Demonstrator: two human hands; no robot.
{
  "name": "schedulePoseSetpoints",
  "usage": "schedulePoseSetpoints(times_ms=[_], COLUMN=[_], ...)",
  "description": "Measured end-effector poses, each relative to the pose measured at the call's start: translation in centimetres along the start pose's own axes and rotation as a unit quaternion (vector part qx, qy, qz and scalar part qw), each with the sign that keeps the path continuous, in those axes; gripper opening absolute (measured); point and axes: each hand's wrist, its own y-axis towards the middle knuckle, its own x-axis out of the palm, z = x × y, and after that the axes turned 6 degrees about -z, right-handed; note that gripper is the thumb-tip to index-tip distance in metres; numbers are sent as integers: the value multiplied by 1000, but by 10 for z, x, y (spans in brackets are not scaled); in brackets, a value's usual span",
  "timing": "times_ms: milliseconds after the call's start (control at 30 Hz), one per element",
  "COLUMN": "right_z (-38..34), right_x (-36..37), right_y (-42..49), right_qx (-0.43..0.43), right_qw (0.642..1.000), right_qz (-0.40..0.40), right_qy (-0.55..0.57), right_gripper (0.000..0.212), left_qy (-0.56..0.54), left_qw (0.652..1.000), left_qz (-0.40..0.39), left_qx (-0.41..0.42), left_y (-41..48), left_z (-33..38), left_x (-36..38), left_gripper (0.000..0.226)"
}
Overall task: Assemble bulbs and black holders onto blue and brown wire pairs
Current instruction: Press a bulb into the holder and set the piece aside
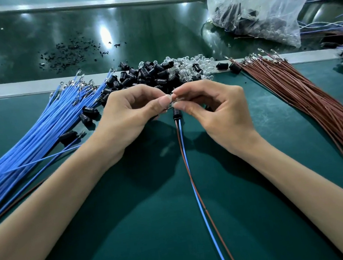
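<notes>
We see both hands meeting over the middle of the green desk [158, 231], just in front of the parts piles. The left hand [128, 111] has its grip narrowed to a pinch, thumb and forefinger closed on a small clear bulb [173, 101]. The right hand [214, 110] pinches the same bulb from the other side, its other fingers curled loosely above the palm. Directly under the bulb sits a black holder [177, 115], upright and raised off the desk (we cannot tell whether the bulb is fully seated in it). Out of the holder's lower end runs the wire pair [180, 139], one blue and one brown strand, which hang down towards us, cross once and then leave the bottom edge of the view side by side.

To the left a thick bundle of blue wires [25, 148] fans across the desk, with metal terminals at the far tips and a few loose holders lying on and beside it. To the right lies a matching bundle of brown wires [316, 98]. Between their far ends we see a heap of black holders [143, 74] touching a heap of clear bulbs [190, 66]. Beyond these is a glossy dark belt [64, 34] strewn with black crumbs [71, 53]. At the far right stands a clear plastic bag [258, 0] with dark parts inside.
</notes>
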Motion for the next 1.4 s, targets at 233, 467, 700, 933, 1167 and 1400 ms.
schedulePoseSetpoints(times_ms=[233,467,700,933,1167,1400], right_z=[-5,-6,-5,-2,-1,0], right_x=[3,3,3,3,2,1], right_y=[-2,-4,-4,-3,-2,-2], right_qx=[-29,-45,-38,-15,-27,-59], right_qw=[999,997,999,999,999,996], right_qz=[30,47,21,-18,-37,-63], right_qy=[-24,-49,-30,32,10,-14], right_gripper=[27,24,27,31,24,18], left_qy=[-123,-188,-164,-117,-102,-53], left_qw=[987,966,964,967,970,964], left_qz=[-21,-65,-94,-99,-96,-111], left_qx=[-105,-163,-189,-202,-201,-234], left_y=[-1,-2,-2,-1,-2,-2], left_z=[6,11,15,17,16,19], left_x=[2,5,-1,-6,-8,-14], left_gripper=[16,12,12,13,18,22])
